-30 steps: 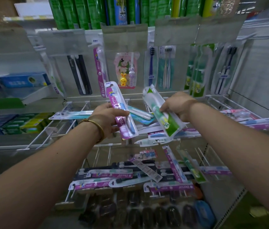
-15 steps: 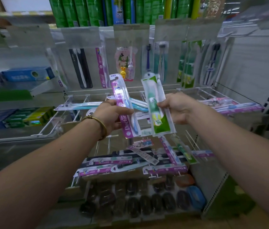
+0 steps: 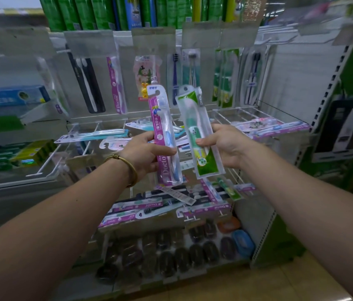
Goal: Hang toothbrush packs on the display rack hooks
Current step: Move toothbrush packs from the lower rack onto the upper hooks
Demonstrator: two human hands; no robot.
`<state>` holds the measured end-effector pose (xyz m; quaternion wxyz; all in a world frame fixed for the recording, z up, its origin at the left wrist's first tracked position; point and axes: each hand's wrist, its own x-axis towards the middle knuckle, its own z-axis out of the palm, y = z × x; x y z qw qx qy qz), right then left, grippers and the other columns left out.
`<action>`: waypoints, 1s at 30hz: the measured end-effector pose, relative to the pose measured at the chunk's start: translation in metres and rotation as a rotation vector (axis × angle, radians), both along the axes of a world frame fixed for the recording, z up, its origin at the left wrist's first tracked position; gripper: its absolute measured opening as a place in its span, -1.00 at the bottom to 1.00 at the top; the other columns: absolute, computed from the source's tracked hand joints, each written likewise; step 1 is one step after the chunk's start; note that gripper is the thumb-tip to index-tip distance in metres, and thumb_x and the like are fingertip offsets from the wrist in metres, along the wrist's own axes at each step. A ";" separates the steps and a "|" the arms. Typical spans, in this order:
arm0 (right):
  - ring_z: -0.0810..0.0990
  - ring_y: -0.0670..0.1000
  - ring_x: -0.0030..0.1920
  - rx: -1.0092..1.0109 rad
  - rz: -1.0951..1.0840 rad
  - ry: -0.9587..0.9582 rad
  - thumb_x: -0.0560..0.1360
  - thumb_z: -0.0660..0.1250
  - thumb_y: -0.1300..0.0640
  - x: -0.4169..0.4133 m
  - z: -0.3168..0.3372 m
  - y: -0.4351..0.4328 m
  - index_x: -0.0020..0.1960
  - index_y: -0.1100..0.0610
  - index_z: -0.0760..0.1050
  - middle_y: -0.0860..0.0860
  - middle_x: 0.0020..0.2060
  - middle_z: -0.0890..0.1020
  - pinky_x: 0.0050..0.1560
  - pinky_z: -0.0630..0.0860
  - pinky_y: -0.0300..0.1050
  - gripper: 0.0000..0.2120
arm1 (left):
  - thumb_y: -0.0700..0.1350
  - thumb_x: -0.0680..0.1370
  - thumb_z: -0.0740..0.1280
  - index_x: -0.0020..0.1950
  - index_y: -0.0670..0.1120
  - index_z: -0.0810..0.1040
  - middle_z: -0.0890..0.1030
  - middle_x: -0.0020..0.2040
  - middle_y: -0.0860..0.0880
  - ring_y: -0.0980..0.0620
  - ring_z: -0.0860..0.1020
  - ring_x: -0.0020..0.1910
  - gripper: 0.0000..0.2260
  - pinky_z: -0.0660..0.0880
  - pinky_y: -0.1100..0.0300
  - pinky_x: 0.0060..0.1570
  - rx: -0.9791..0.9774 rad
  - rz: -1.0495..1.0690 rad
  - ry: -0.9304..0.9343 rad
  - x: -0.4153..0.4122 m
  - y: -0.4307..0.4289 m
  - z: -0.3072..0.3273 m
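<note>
My left hand grips a purple toothbrush pack with a blue-handled brush, held upright. My right hand grips a green toothbrush pack, also nearly upright, its top leaning slightly left. The two packs are side by side, a little apart, in front of the display rack. Both punched hang holes point up. Behind them, packs hang in a row from the rack hooks: a black-and-white pair, a purple pack, a pink children's pack and green packs.
A wire shelf behind my hands bears loose toothbrush packs. A lower tier holds more packs lying flat, with dark oval cases below. Green tubes stand on top. Toothpaste boxes sit at the left.
Both hands have lifted the packs from the wire shelf and turned them from tilted to nearly upright. The view has pulled back and shifted slightly.
</note>
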<state>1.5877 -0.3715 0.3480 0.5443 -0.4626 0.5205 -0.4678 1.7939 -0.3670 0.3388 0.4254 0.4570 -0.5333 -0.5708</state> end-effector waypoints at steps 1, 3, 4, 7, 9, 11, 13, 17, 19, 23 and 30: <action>0.68 0.23 -0.06 -0.002 -0.011 -0.001 0.47 0.32 0.48 -0.001 -0.001 0.001 0.05 0.21 0.57 0.22 -0.08 0.69 -0.04 0.63 0.21 -0.75 | -0.39 0.43 0.45 0.06 -0.08 0.60 0.71 -0.17 -0.05 -0.06 0.69 -0.17 -0.70 0.59 0.08 -0.22 -0.004 -0.005 -0.002 -0.002 0.001 0.000; 0.69 0.21 -0.10 -0.004 -0.021 -0.001 0.48 0.32 0.47 -0.006 -0.001 0.002 0.07 0.23 0.58 0.21 -0.11 0.69 -0.09 0.63 0.15 -0.76 | -0.38 0.43 0.46 0.08 -0.08 0.60 0.70 -0.11 -0.08 -0.10 0.68 -0.11 -0.70 0.60 0.05 -0.20 -0.013 -0.007 -0.012 -0.005 0.002 0.001; 0.69 0.21 -0.11 -0.004 -0.020 -0.002 0.48 0.32 0.46 -0.008 0.000 0.002 0.09 0.25 0.58 0.21 -0.12 0.70 -0.10 0.63 0.14 -0.76 | -0.38 0.43 0.46 0.09 -0.09 0.60 0.70 -0.08 -0.09 -0.11 0.67 -0.08 -0.69 0.61 0.04 -0.19 -0.018 -0.009 -0.020 -0.006 0.002 0.002; 0.70 0.22 -0.06 -0.012 -0.004 0.001 0.49 0.32 0.45 -0.014 0.001 0.001 0.14 0.26 0.58 0.22 -0.09 0.71 -0.04 0.63 0.16 -0.74 | -0.36 0.44 0.46 0.15 -0.11 0.59 0.70 -0.06 -0.09 -0.12 0.67 -0.03 -0.67 0.61 0.03 -0.15 -0.030 -0.016 -0.057 -0.011 0.003 0.005; 0.69 0.24 -0.01 -0.026 -0.013 -0.006 0.49 0.31 0.45 -0.018 0.003 0.000 0.16 0.28 0.57 0.23 -0.05 0.70 0.01 0.62 0.20 -0.72 | -0.37 0.44 0.46 0.13 -0.11 0.59 0.70 -0.08 -0.09 -0.12 0.67 -0.04 -0.69 0.63 0.01 -0.11 -0.038 -0.017 -0.070 -0.015 0.002 0.007; 0.67 0.24 0.02 -0.047 -0.023 -0.012 0.49 0.31 0.46 -0.022 0.005 0.000 0.15 0.29 0.56 0.23 -0.04 0.68 0.06 0.61 0.22 -0.74 | -0.37 0.45 0.45 0.07 -0.10 0.59 0.69 -0.10 -0.08 -0.11 0.66 -0.06 -0.74 0.63 -0.04 -0.02 -0.046 -0.016 -0.084 -0.021 0.001 0.010; 0.66 0.22 -0.01 -0.064 -0.032 -0.006 0.49 0.30 0.47 -0.028 0.006 -0.001 0.12 0.29 0.56 0.23 -0.05 0.67 0.06 0.61 0.21 -0.76 | -0.38 0.46 0.44 0.04 -0.11 0.59 0.68 -0.11 -0.08 -0.09 0.66 -0.09 -0.75 0.63 -0.02 -0.02 -0.055 -0.014 -0.100 -0.029 0.001 0.012; 0.67 0.20 -0.02 -0.096 -0.077 0.005 0.47 0.33 0.47 -0.044 0.009 -0.006 0.13 0.30 0.57 0.21 -0.04 0.68 -0.02 0.62 0.14 -0.74 | -0.37 0.45 0.46 0.06 -0.12 0.59 0.68 -0.12 -0.08 -0.03 0.67 -0.17 -0.74 0.61 0.12 -0.24 -0.082 0.009 -0.124 -0.046 -0.004 0.016; 0.67 0.15 -0.04 -0.116 -0.088 0.010 0.47 0.35 0.47 -0.055 0.012 -0.008 0.07 0.27 0.59 0.16 -0.07 0.69 -0.05 0.61 0.09 -0.78 | -0.36 0.44 0.47 0.08 -0.13 0.60 0.69 -0.11 -0.10 -0.04 0.68 -0.17 -0.73 0.59 0.13 -0.25 -0.091 0.026 -0.136 -0.056 -0.009 0.018; 0.67 0.08 -0.11 -0.146 -0.083 0.019 0.46 0.36 0.47 -0.081 0.017 -0.015 -0.01 0.20 0.59 0.11 -0.14 0.69 -0.10 0.58 0.01 -0.79 | -0.36 0.43 0.48 0.08 -0.14 0.61 0.70 -0.11 -0.11 -0.05 0.67 -0.17 -0.73 0.60 0.10 -0.23 -0.111 0.048 -0.141 -0.082 -0.015 0.023; 0.66 0.09 -0.08 -0.181 -0.068 0.003 0.48 0.35 0.44 -0.131 0.031 -0.028 -0.02 0.15 0.56 0.07 -0.14 0.69 -0.06 0.56 0.07 -0.78 | -0.39 0.45 0.45 0.04 -0.15 0.58 0.68 -0.03 -0.12 -0.08 0.67 -0.08 -0.76 0.65 0.08 -0.14 -0.145 0.073 -0.149 -0.129 -0.022 0.031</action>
